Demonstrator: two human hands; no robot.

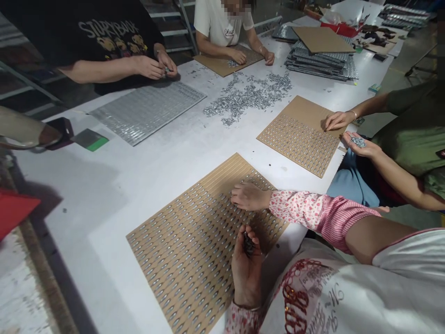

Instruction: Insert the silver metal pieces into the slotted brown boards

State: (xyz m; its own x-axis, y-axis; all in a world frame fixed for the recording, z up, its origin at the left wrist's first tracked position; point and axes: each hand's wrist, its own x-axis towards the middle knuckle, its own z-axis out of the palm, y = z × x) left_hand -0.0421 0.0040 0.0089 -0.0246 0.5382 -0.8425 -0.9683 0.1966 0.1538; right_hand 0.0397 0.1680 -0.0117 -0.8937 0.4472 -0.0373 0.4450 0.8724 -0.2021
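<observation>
A brown cardboard board (pixel 194 241) with rows of slots, most holding small silvery metal pieces, lies on the white table in front of me. My left hand (pixel 246 266) rests palm up at the board's near edge, cupped around a handful of small dark metal pieces (pixel 249 242). My right hand (pixel 248 195), in a pink flowered sleeve, presses down on the board's right part with its fingers curled together. What the fingertips hold is hidden.
A loose heap of metal pieces (pixel 248 95) lies mid-table. A person on the right works a second slotted board (pixel 301 137). Two more people sit opposite, by a filled silvery sheet (pixel 148 109). Stacked sheets (pixel 321 60) stand far right, and a green-edged scraper (pixel 91 139) lies left.
</observation>
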